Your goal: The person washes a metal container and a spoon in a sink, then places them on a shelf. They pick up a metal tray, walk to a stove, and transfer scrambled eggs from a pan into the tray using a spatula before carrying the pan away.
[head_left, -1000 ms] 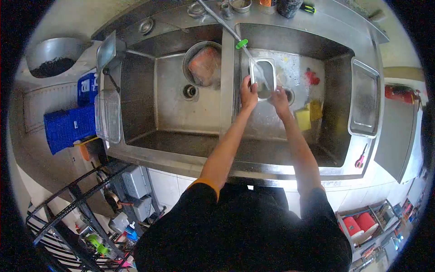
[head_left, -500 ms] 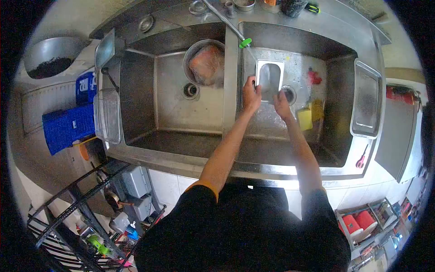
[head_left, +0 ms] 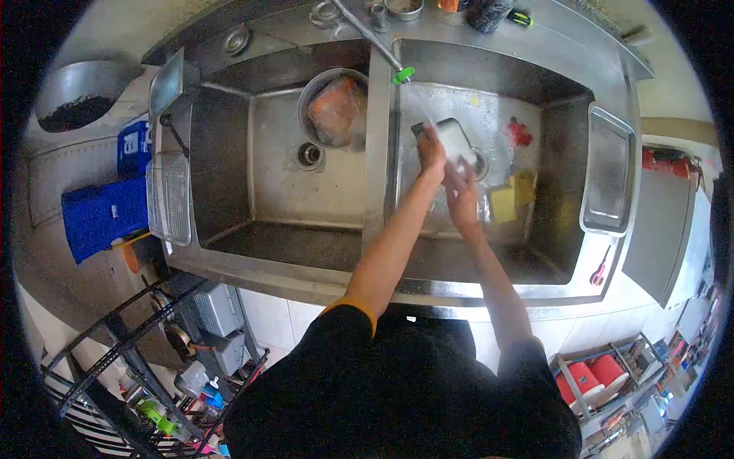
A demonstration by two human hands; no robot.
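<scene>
A small rectangular metal pan (head_left: pixel 454 139) is tilted under the water stream in the right-hand sink. My left hand (head_left: pixel 432 159) grips its left side, fingers closed around the edge. At the pan's lower edge is my right hand (head_left: pixel 461 191), its fingers smeared by motion and overlapping the pan. Water runs from the faucet with a green ring (head_left: pixel 403 75) onto the pan and my left hand. The sink's drain (head_left: pixel 480 162) shows partly behind the pan. To the right lie a yellow sponge (head_left: pixel 502 203) and a red scrap (head_left: pixel 519 132).
In the left sink basin, a round metal pot (head_left: pixel 306 99) holds a plastic-wrapped reddish block. A metal tray (head_left: pixel 608 172) lies on the right ledge, with red-handled scissors (head_left: pixel 599 274) below it. A wire basket (head_left: pixel 169 197) sits on the left ledge near blue cloths (head_left: pixel 103 214).
The pan has turned from upright with its hollow showing to tilted with a smooth side up. My right hand has shifted along its lower edge, and the view has moved slightly.
</scene>
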